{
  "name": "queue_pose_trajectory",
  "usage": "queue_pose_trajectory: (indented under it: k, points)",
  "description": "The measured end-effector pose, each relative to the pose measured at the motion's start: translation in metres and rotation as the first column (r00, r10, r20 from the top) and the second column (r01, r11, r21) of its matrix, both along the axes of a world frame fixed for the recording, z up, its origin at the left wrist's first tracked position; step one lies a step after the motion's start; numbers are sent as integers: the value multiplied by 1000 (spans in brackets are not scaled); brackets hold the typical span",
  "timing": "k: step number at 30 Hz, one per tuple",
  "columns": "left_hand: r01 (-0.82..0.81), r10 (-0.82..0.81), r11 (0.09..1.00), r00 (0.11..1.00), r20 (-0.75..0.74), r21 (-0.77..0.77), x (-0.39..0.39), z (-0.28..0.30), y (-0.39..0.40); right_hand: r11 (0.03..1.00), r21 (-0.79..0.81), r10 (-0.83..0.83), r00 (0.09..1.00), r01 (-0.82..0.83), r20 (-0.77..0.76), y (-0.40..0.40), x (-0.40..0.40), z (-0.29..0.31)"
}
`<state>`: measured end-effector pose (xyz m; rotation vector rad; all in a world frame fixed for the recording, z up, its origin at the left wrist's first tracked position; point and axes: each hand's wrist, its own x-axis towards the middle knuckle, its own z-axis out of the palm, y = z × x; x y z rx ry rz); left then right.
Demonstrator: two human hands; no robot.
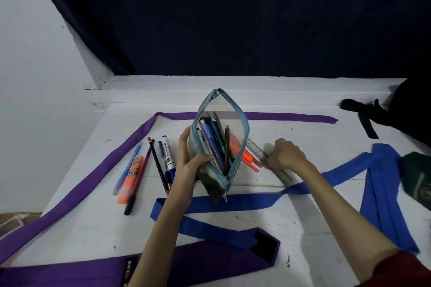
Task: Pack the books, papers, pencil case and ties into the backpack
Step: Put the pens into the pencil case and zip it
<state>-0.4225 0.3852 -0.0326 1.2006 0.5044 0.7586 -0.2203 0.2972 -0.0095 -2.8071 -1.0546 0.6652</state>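
A see-through pencil case (235, 123) with a light blue zip stands open and tilted at the table's middle, several pens inside. My left hand (186, 161) grips its left side. My right hand (288, 155) closes on a metal ruler (283, 173) lying on the table just right of the case, beside orange and red pens (248, 159). A purple tie (77, 191) loops around the left and back and runs along the near edge. A blue tie (247, 202) crosses the near middle toward the right. The black backpack (410, 109) sits at the far right edge.
Loose pens, an orange highlighter (129, 179) and a blue marker (168, 155) lie left of the case. A dark green book (417, 177) lies at the right edge. A dark curtain hangs behind the white table (314, 223), with a white wall to the left.
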Motion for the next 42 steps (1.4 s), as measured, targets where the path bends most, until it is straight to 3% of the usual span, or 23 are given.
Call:
queue_pose_trajectory:
  k: [3, 6, 8, 10, 12, 14, 17, 19, 25, 30, 35, 39, 42]
  points:
    - [8, -8, 1000, 1000, -2, 10, 0, 0, -1, 997, 57, -52, 991, 60, -121, 0, 11, -8]
    - [9, -9, 1000, 1000, -10, 9, 0, 1, -3, 962, 235, -137, 990, 138, -19, -4, 17, -5]
    - [4, -4, 1000, 1000, -18, 7, 0, 0, -3, 856, 485, -191, 981, 179, -25, -4, 15, 13]
    - [-3, 3, 1000, 999, -38, 15, 1, -1, -3, 659, 699, -180, 961, 277, -210, -3, 6, 47]
    - [1, 0, 1000, 999, -49, 26, 1, -3, -3, 540, 754, -60, 911, 373, -408, -5, -9, 83]
    - [13, -11, 999, 999, -44, 36, 0, -4, -3, 638, 706, 51, 899, 306, -436, -8, -23, 107]
    - [23, -21, 999, 999, -37, 34, 0, -4, -4, 839, 543, 223, 893, 28, -390, -6, -42, 115]
    - [27, -26, 999, 999, -37, 38, 1, -4, -5, 896, 435, 266, 891, -88, -368, 2, -51, 109]
    - [36, -32, 997, 998, -48, 72, 3, -4, -7, 894, 413, 232, 969, -177, -88, 34, -63, 90]
    - [25, -22, 996, 999, -33, 87, 4, -6, -6, 869, 446, 241, 971, -214, -4, 42, -71, 79]
    - [3, -1, 997, 999, -36, 74, 5, -4, -7, 843, 472, 306, 952, -257, -28, 40, -81, 72]
    - [-12, 14, 999, 999, -33, 47, 4, -4, -6, 870, 271, 374, 910, -411, 177, 35, -83, 68]
    - [-14, 16, 999, 999, -38, 45, 3, -4, -4, 874, 169, 438, 890, -455, 127, 32, -81, 66]
